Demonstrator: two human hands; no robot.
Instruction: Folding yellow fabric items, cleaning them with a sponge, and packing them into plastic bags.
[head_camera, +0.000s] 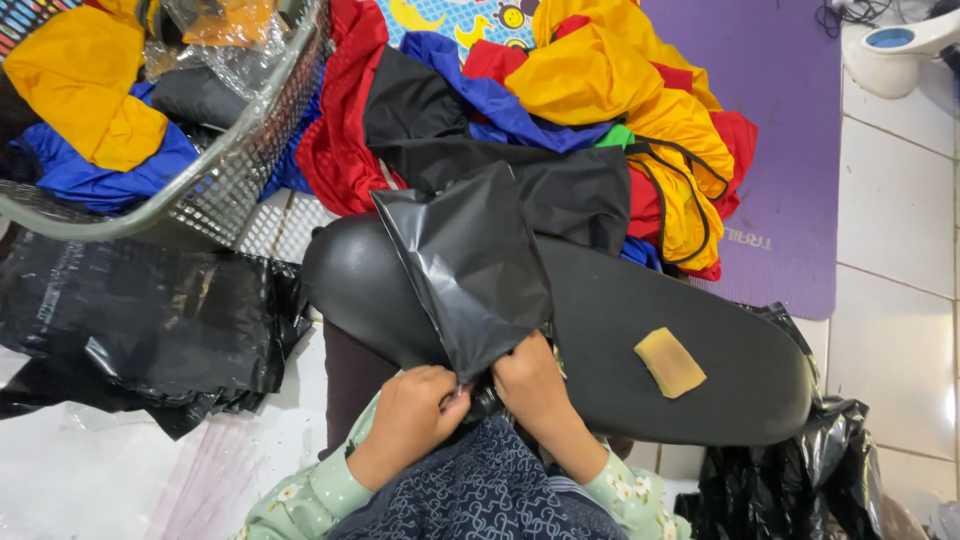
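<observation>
My left hand (415, 410) and my right hand (532, 388) both pinch the near end of a black plastic bag (462, 265). The bag lies stretched away from me over a black oval board (660, 350) that rests across my lap. A dark garment with a pale pattern (480, 490) sits bunched under my wrists. Whether anything is inside the bag is hidden.
A yellowish sponge piece (669, 361) lies on the board to the right. Beyond it is a heap of red, yellow, blue and black clothes (590, 110). A mesh basket (240, 150) with clothes stands far left, black bags (140, 330) lie left, and more (800, 470) lie right.
</observation>
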